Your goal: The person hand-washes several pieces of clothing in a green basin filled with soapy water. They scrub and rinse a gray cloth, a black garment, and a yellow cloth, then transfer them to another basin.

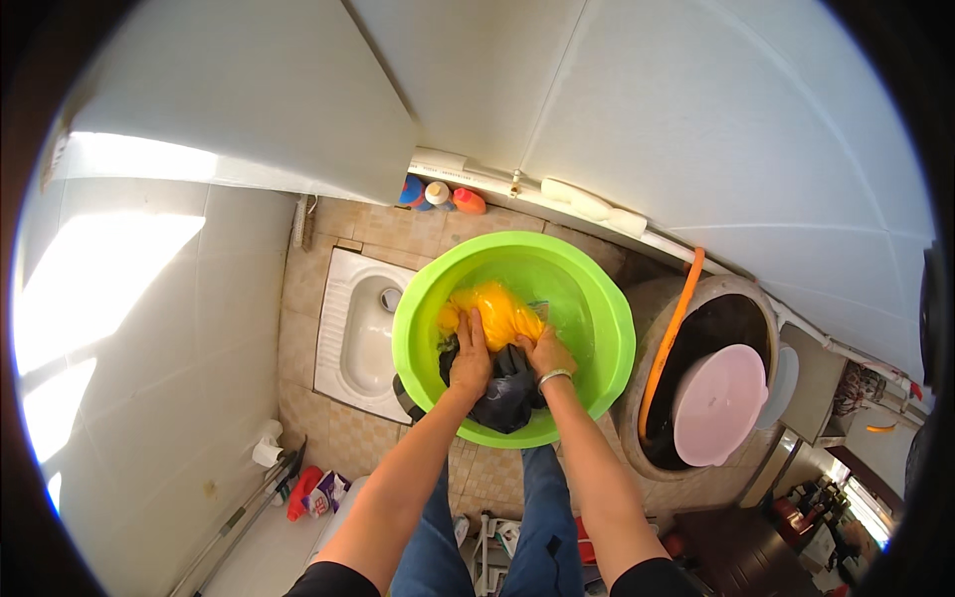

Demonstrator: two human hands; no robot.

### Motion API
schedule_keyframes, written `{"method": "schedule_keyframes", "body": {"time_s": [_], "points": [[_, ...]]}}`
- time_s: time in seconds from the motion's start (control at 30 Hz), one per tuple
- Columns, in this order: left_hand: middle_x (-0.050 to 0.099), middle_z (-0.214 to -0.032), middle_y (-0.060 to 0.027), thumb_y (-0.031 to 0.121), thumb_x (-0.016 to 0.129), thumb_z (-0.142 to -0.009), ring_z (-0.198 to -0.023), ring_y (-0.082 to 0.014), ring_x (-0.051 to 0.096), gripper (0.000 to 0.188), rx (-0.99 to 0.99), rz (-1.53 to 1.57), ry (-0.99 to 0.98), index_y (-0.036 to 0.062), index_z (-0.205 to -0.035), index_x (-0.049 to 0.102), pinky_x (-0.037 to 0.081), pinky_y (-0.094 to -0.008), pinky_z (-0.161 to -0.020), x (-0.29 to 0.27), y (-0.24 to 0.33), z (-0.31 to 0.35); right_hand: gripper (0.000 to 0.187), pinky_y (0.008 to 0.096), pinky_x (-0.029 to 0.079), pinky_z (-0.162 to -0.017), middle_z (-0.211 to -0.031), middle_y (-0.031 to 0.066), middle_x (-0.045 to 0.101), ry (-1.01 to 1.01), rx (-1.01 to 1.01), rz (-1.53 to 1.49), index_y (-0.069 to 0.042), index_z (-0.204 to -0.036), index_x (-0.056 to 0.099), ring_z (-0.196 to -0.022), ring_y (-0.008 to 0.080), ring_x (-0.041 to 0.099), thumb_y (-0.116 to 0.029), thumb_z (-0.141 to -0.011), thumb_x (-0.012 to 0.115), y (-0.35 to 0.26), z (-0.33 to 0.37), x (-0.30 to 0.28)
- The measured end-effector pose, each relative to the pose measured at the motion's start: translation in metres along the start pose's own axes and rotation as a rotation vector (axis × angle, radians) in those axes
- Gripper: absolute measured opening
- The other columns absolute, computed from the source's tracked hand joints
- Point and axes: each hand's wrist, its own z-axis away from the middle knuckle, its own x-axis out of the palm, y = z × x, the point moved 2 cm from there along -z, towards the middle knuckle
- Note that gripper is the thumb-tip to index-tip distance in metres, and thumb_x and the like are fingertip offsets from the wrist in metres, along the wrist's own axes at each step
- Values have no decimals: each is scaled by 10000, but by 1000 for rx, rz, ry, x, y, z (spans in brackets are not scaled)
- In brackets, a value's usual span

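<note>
A large lime-green basin (413,323) holds water, a bright yellow wet cloth (494,310) and a dark bundled cloth (505,403). My left hand (471,360) lies over the left part of the yellow cloth, its fingers stretched out. At the cloth's right end, the fingers of my right hand (548,355) curl in and pinch its edge; a bracelet circles that wrist. Between my wrists, nearer to me, the dark cloth bulges up. Water and fabric hide parts of the fingertips.
A squat toilet (343,298) is set in the tiled floor left of the basin. Several bottles (438,193) stand by the far wall. On the right, a round vat (637,398) carries a pink basin (721,403) and an orange hose (668,343).
</note>
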Motion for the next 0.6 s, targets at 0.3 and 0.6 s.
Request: {"method": "schedule_keyframes", "body": {"time_s": [0.3,0.6], "points": [[665,-1161,-238,57,503,-880,-964,-465,668,625,59,-245,-206,52,-1489,363,555,-489,-827,18,22,-52,420,499,551,-846,-1313,171,615,112,13,103,-158,-1255,652,-1127,365,649,-409,-960,489,0,-40,-17],[655,-1118,-152,438,589,-977,-1022,-280,642,489,-326,1886,-210,29,-1245,571,529,-411,-903,-45,43,-35,275,368,446,-949,-1127,125,620,296,-862,-820,-17,-1039,633,-1077,309,573,-25,-767,671,-78,131,-55]]}}
